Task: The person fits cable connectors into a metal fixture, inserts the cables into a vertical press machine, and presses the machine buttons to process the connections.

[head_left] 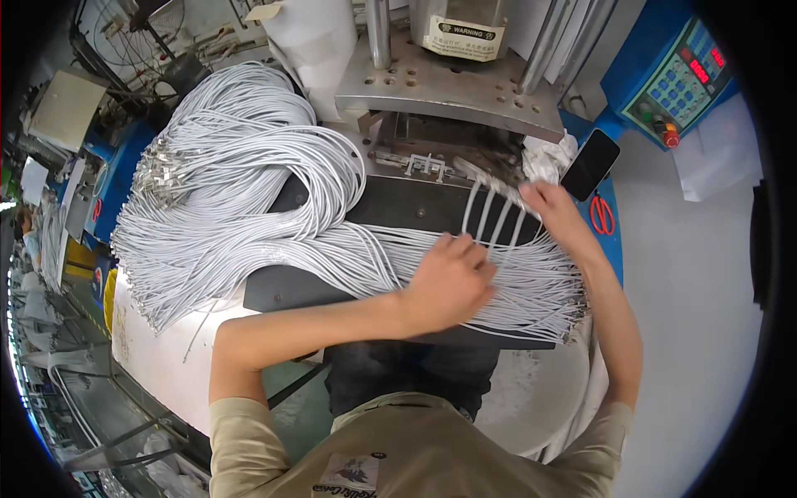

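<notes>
My right hand (551,214) grips the near end of a narrow metal bar (490,178) in front of the press. Several white cables (498,217) hang from the bar toward me, spaced apart. My left hand (450,280) is over the pile of white cables, with its fingers curled beside the hanging ones; what they hold, if anything, is hidden. Under it a thick layer of white cables (531,286) lies across the black board (398,202), with small connector ends at the right. A much larger looped bundle of white cables (249,137) lies at the left.
The press (452,95) stands ahead, with a metal fitting (427,164) in its lower bed. At the right are a phone (591,164), red-handled scissors (601,215), a crumpled white cloth (550,156) and a blue control box (672,79). A white sack (311,50) stands behind the bundle.
</notes>
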`<act>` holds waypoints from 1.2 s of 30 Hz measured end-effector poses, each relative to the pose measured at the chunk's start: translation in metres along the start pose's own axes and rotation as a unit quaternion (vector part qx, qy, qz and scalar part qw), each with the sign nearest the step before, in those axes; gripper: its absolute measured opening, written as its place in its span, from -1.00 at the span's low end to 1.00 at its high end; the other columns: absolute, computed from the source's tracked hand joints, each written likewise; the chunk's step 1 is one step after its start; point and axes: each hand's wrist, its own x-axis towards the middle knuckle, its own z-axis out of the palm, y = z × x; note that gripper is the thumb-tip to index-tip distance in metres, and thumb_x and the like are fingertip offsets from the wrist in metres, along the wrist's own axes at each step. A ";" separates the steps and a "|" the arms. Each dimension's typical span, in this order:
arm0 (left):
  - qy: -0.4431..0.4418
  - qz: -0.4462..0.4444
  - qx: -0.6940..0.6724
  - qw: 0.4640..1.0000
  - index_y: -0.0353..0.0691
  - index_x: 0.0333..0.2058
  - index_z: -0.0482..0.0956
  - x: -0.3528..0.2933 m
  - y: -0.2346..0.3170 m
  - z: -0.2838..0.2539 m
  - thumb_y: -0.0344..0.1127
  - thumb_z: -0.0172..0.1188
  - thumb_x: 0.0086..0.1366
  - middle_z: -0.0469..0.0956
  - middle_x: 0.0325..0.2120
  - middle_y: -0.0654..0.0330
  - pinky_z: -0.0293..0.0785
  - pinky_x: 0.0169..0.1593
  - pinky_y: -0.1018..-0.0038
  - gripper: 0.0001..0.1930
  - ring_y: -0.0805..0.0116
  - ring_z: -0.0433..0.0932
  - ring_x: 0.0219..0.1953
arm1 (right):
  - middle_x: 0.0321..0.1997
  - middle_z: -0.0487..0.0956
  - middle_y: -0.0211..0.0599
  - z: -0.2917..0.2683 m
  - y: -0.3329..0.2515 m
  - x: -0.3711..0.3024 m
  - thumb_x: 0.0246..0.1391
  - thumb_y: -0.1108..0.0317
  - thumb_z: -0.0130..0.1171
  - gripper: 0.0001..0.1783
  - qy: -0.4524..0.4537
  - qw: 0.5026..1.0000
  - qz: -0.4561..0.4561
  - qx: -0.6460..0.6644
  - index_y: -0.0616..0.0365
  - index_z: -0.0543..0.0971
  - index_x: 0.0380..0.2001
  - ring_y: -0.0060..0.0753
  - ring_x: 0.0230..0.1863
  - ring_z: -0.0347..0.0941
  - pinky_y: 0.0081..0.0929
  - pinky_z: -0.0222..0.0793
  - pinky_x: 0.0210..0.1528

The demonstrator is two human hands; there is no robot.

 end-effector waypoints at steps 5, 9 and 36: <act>0.031 -0.042 0.167 0.985 -0.20 -0.58 0.60 0.067 -0.083 -0.003 -0.23 0.35 0.02 0.55 -0.47 0.08 0.43 -0.19 0.19 -0.82 0.06 0.53 -0.29 | 0.11 0.60 -0.21 0.027 0.049 0.160 0.32 0.04 0.16 -0.55 0.281 0.916 -0.221 -0.183 0.14 0.59 0.09 -0.18 0.14 0.48 -0.31 0.32 0.25; -0.026 -0.153 0.133 0.979 -0.20 -0.60 0.62 0.096 -0.127 0.002 -0.20 0.35 0.03 0.64 -0.41 0.06 0.51 -0.15 0.17 -0.79 0.05 0.60 -0.26 | 0.21 0.56 -0.18 0.032 0.071 0.216 0.28 0.11 0.16 -0.57 0.342 0.823 -0.310 -0.330 0.09 0.58 0.11 -0.04 0.23 0.44 -0.21 0.29 0.34; 0.026 -0.018 0.090 0.995 -0.41 0.31 0.31 0.046 -0.109 -0.020 0.28 0.29 0.21 0.38 0.28 -0.15 0.11 0.42 -0.13 -0.05 -0.18 0.27 0.38 | 0.46 0.31 0.07 0.069 -0.031 0.031 0.19 0.24 0.17 -0.22 0.135 0.879 -0.209 -0.406 0.22 0.22 0.44 0.11 0.47 0.20 0.12 0.04 0.51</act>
